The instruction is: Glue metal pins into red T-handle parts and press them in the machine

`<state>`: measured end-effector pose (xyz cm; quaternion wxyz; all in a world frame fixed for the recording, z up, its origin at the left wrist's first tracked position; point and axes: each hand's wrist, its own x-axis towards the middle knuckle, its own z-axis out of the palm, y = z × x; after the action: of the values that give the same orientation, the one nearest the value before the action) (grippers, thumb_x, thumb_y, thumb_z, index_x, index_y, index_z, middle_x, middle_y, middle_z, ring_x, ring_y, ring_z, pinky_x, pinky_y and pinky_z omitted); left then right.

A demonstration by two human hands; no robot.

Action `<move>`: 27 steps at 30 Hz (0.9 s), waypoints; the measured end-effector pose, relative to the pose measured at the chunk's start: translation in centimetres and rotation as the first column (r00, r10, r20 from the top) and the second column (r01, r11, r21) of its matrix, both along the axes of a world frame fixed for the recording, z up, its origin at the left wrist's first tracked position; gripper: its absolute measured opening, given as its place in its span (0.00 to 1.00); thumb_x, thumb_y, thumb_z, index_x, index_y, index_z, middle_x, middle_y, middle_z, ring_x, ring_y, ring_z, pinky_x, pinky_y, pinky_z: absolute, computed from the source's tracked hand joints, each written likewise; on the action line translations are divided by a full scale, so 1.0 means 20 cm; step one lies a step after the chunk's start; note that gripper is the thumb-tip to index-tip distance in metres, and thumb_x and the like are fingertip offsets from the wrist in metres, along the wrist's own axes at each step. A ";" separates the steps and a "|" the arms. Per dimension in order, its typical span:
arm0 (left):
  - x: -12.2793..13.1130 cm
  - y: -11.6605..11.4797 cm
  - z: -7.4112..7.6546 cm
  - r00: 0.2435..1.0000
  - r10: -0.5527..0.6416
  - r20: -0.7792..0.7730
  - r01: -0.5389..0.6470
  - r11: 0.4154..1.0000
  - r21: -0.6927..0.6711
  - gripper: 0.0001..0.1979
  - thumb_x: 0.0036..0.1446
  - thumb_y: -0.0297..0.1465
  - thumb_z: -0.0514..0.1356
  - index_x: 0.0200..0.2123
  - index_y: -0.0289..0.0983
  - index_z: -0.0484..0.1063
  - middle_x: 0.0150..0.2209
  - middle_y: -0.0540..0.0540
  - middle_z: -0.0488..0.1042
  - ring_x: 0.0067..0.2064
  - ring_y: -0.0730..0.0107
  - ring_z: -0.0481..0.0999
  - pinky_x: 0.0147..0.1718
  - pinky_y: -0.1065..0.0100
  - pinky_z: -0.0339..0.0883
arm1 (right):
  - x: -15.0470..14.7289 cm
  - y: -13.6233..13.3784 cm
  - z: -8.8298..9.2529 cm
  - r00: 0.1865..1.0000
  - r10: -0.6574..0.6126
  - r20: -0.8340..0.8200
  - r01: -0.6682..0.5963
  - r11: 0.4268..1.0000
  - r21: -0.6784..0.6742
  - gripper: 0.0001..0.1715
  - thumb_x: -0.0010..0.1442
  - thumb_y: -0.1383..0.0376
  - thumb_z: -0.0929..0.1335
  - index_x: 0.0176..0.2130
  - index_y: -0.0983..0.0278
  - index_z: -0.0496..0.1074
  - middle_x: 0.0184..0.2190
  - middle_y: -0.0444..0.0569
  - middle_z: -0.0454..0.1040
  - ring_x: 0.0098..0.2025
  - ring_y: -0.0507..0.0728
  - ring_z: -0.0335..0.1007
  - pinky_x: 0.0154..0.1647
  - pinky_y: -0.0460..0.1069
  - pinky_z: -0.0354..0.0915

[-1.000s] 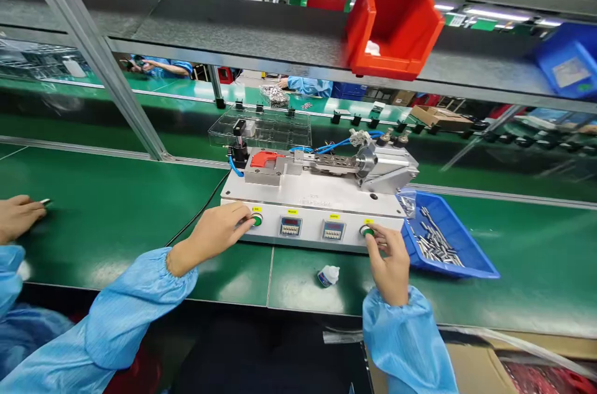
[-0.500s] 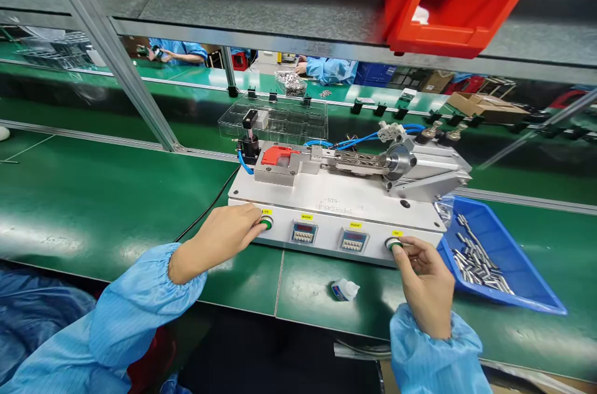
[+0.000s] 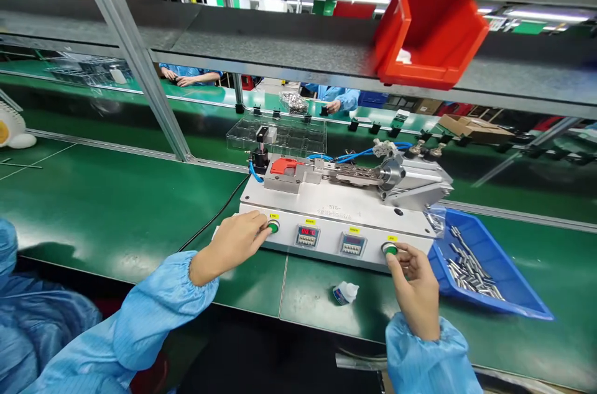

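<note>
A white bench machine [image 3: 345, 210] stands on the green table, with a red block [image 3: 284, 165] and a metal cylinder [image 3: 392, 173] on top. My left hand [image 3: 236, 242] rests at the machine's left end, fingers curled, thumb on the left green button [image 3: 273, 227]. My right hand [image 3: 415, 285] is at the right end, fingers curled, thumb against the right green button [image 3: 389, 249]. Two small digital counters [image 3: 308, 235] sit between the buttons. Neither hand holds a loose object.
A blue tray [image 3: 513, 294] of several metal pins lies right of the machine. A small white bottle [image 3: 345, 293] lies in front. A clear compartment box [image 3: 280, 133] stands behind. A red bin [image 3: 429, 33] sits on the overhead shelf. Another person's blue sleeve [image 3: 28, 319] is at left; other workers' hands show at the far bench.
The view has shifted; both hands stay on the green buttons. The neighbour's hand seen on the table at left a second ago is out of view.
</note>
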<state>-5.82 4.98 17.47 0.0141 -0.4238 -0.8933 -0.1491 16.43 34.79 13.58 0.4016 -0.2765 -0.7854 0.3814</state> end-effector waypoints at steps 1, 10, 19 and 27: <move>0.01 -0.04 -0.02 1.000 -0.009 0.013 0.008 0.998 0.059 0.11 0.71 0.35 0.54 0.36 0.42 0.72 0.35 0.47 0.80 0.36 0.63 0.80 0.33 0.67 0.65 | 0.02 -0.02 0.00 1.000 0.012 0.004 -0.012 1.000 0.002 0.28 0.61 0.44 0.73 0.50 0.61 0.76 0.33 0.48 0.77 0.34 0.57 0.76 0.37 0.52 0.73; -0.01 -0.46 -0.30 0.983 0.110 0.146 -0.099 0.992 -0.078 0.11 0.69 0.37 0.50 0.39 0.42 0.70 0.31 0.51 0.76 0.29 0.65 0.76 0.28 0.67 0.61 | 0.29 -0.04 -0.17 0.990 0.028 0.139 -0.015 0.995 -0.097 0.31 0.59 0.36 0.71 0.37 0.61 0.79 0.28 0.49 0.78 0.29 0.57 0.75 0.33 0.52 0.75; -0.09 -0.37 -0.40 0.983 0.147 0.113 -0.132 0.982 -0.132 0.13 0.68 0.40 0.48 0.38 0.41 0.67 0.40 0.42 0.78 0.41 0.57 0.80 0.32 0.64 0.68 | 0.26 -0.11 -0.25 0.918 0.014 0.397 -0.071 0.989 0.128 0.22 0.66 0.49 0.64 0.35 0.60 0.79 0.28 0.49 0.79 0.28 0.57 0.72 0.33 0.52 0.69; -0.16 -0.33 -0.48 0.994 0.086 -0.071 -0.087 0.996 -0.006 0.16 0.64 0.43 0.47 0.37 0.40 0.68 0.40 0.36 0.78 0.42 0.47 0.80 0.40 0.56 0.75 | 0.27 -0.13 -0.26 0.910 -0.007 0.414 -0.057 0.988 0.142 0.17 0.68 0.56 0.62 0.35 0.59 0.77 0.27 0.48 0.75 0.31 0.58 0.71 0.36 0.53 0.68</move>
<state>-9.12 -1.55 7.87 0.0501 -0.3899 -0.9104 -0.1290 21.81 32.09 8.29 0.2415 -0.3094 -0.8826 0.2588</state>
